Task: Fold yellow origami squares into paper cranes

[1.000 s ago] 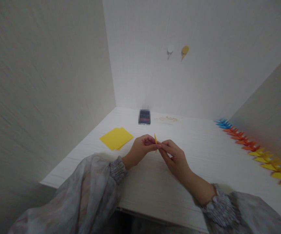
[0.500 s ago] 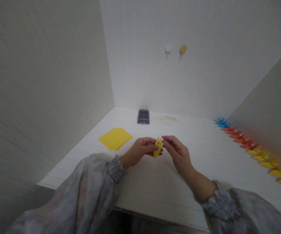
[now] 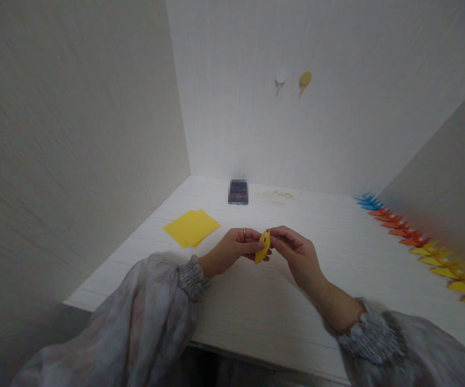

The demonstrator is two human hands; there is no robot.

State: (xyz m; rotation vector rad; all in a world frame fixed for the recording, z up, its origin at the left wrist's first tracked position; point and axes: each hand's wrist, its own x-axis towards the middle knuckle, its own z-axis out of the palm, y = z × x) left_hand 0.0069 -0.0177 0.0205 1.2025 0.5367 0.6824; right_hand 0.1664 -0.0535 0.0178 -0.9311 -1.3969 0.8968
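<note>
A small folded piece of yellow origami paper (image 3: 262,251) stands between my hands above the table, with a narrow gap between its two upper points. My left hand (image 3: 238,246) is closed on its left side, thumb in front and fingers behind. The thumb and forefinger of my right hand (image 3: 294,248) pinch the upper right point of the folded paper. To the left of my left hand, flat yellow paper sheets (image 3: 191,228) lie overlapping on the table.
On the white table (image 3: 280,317), a dark, pixelated flat device (image 3: 238,192) lies near the back wall. Folded paper cranes (image 3: 442,260) in blue, orange and yellow line the right side. A white hook (image 3: 280,78) and a yellow hook (image 3: 305,79) are on the wall.
My right hand has moved slightly left, and its fingertips have closed on the upper point of the folded paper. My left hand keeps its hold.
</note>
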